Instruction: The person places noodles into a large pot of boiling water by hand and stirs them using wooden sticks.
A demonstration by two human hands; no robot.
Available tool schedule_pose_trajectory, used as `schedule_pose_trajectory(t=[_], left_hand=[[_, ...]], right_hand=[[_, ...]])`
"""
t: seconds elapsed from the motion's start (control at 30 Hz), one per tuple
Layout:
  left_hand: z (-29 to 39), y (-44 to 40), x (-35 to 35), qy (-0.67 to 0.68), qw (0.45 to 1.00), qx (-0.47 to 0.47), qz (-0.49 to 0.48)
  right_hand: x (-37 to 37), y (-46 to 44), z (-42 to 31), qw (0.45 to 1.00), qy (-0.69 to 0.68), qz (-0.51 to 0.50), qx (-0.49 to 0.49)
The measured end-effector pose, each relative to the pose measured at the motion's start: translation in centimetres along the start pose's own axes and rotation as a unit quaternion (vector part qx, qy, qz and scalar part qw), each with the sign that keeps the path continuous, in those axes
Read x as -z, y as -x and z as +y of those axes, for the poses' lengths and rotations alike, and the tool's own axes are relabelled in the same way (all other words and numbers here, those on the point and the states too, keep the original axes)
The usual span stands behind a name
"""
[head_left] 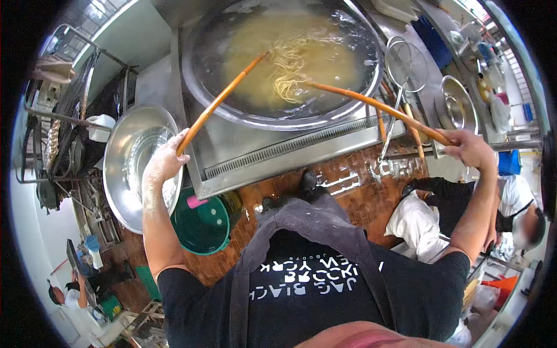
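My left hand (165,158) is wrapped round the end of a long wooden stick (220,97), whose tip reaches over the cloudy liquid. A second long wooden stick (377,104) is gripped by my right hand (469,149) and slants in from the right. Between the two tips, pale noodles (288,66) lie in a loose strand at the surface of a wide round pot (200,95). The right stick's tip is close beside the noodles; whether it touches them I cannot tell.
Left of the pot is a large steel bowl (125,145). A wire strainer (406,64) and another metal bowl (458,101) are on the right. Below stands a green tub (200,229) with a pink item. Other people (464,209) are at right and far left.
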State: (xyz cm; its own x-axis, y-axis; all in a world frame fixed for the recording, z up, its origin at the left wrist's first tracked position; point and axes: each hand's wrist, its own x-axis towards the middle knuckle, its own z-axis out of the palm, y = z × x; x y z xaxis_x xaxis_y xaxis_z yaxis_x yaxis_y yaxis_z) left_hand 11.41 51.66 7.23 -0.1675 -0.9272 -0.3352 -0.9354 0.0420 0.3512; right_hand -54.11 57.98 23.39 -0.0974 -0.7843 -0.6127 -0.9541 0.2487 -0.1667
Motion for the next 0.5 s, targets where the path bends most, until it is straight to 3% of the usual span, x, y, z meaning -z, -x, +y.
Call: schedule_pose_trajectory(t=[0.1,0.13,0.23,0.3,0.37,0.43,0.5], left_hand=[[1.5,-4.3,-2.1,-0.055,0.997,-0.045,-0.008],[2.7,-5.8,-2.8,-0.053,0.997,-0.060,-0.012],[5.5,-11.0,-5.8,-0.094,0.991,-0.088,-0.040],[6.4,-15.5,-8.5,-0.095,0.989,-0.093,-0.063],[7.8,-19.4,-11.1,-0.048,0.992,-0.113,-0.032],[12.2,-21.6,-11.4,-0.055,0.994,-0.058,-0.070],[13.4,-25.4,-14.2,-0.042,0.996,-0.068,-0.044]], right_hand=[[0.1,1.5,2.0,0.994,-0.030,0.080,-0.068],[-1.1,0.4,3.3,0.993,-0.034,0.112,0.029],[-2.9,-3.6,1.3,0.979,0.159,0.126,0.006],[-6.3,-9.5,2.0,0.971,0.200,0.126,0.024],[-8.4,-16.0,-0.1,0.982,0.163,0.087,-0.040],[-10.8,-23.0,-0.3,0.991,0.102,0.076,-0.048],[-11.2,-26.8,-2.1,0.991,0.063,0.113,-0.014]])
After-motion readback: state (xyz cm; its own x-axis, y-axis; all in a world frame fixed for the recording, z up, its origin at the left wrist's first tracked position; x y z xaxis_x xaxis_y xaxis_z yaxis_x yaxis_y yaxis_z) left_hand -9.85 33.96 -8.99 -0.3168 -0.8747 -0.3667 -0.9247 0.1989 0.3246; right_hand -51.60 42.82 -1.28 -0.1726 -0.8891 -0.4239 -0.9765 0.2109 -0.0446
